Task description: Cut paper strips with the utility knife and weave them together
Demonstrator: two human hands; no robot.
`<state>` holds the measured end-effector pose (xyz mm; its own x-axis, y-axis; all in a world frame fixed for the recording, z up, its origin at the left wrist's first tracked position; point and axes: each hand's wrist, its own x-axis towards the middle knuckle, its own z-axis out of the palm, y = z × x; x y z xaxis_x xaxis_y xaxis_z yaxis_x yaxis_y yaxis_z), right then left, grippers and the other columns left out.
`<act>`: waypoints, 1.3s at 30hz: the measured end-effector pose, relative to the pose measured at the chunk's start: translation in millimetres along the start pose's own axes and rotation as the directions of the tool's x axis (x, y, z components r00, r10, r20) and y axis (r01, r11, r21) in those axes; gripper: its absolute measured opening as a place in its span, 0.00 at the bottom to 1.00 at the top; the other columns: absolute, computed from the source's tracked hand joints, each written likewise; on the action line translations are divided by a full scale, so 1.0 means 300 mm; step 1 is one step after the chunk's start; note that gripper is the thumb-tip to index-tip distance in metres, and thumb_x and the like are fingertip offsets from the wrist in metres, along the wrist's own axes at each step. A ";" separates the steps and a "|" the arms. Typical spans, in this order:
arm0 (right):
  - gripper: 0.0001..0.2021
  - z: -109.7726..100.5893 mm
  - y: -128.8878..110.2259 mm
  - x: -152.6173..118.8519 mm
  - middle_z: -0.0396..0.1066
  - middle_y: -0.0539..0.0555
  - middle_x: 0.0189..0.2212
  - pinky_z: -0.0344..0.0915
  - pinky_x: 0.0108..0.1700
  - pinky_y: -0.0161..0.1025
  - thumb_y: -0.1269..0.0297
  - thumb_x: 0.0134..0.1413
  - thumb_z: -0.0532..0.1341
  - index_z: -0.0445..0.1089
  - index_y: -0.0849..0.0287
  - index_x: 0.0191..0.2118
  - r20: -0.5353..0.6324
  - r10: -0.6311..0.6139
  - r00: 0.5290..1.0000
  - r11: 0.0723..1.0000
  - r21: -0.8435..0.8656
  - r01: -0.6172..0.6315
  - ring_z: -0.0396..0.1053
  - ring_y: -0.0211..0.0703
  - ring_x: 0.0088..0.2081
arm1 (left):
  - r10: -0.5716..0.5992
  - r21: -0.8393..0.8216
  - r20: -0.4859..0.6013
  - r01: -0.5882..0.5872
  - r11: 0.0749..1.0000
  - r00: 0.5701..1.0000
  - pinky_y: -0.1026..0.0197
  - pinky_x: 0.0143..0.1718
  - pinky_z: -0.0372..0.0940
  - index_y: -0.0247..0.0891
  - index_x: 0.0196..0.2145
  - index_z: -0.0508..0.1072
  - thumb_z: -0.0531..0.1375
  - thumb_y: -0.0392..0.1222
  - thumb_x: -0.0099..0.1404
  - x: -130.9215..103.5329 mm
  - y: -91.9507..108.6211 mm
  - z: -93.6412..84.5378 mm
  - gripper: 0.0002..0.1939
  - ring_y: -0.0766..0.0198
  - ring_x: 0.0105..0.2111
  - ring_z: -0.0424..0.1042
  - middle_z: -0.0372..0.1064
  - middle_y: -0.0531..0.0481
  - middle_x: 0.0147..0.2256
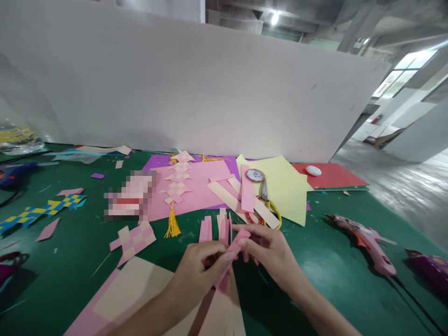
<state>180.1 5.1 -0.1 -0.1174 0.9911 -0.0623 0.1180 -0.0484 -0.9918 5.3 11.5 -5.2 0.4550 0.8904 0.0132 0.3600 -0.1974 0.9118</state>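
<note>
Head view: pink strip (239,240) is mid-scene at the near side, slanting between both hands. Left hand (201,268) nearly closed, thumb and fingers pinching it lower down; right hand (275,249) half curled, thumb and index closed on its far end. Can't tell what the right hand's lower fingers touch.

Loose strips (223,226) stand just beyond the fingertips, more pink strips (206,229) left of them. Woven piece (135,240) lies left of the left hand.

Risks, my read: uneven pull between the two pinches could crease or tear the strip. Strips bunched by the fingers could snag or shift if a knuckle catches them. Scissors (279,217) sit under and among cream strips just beyond the right hand; a careless reach could nick paper or skin. Pink glue gun (371,245) is right of the right forearm, cord trailing near; if hot, an elbow swing could burn. Can't tell if it's on.

Surface: green tabletop (325,284), smooth, scattered with paper scraps. White partition (196,84) along the far edge. Room: grey floor, windows far right, ceiling lamp (275,18) lit.
</note>
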 end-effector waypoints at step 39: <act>0.06 -0.059 0.000 -0.002 0.60 0.54 0.28 0.57 0.33 0.42 0.75 0.51 0.49 0.58 0.59 0.28 0.392 -0.535 0.748 0.408 -0.656 0.635 0.56 0.43 0.31 | 0.183 0.919 -0.068 -0.010 0.395 0.981 0.63 0.20 0.56 0.33 0.48 0.67 0.46 0.42 0.68 0.023 -0.097 -0.074 0.17 0.59 0.20 0.68 0.68 0.48 0.21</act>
<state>197.6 6.8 1.8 -0.5378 0.7190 0.4403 0.6200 0.6911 -0.3714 -20.1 32.6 -22.5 0.4564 0.8652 0.2077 0.8860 -0.4633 -0.0169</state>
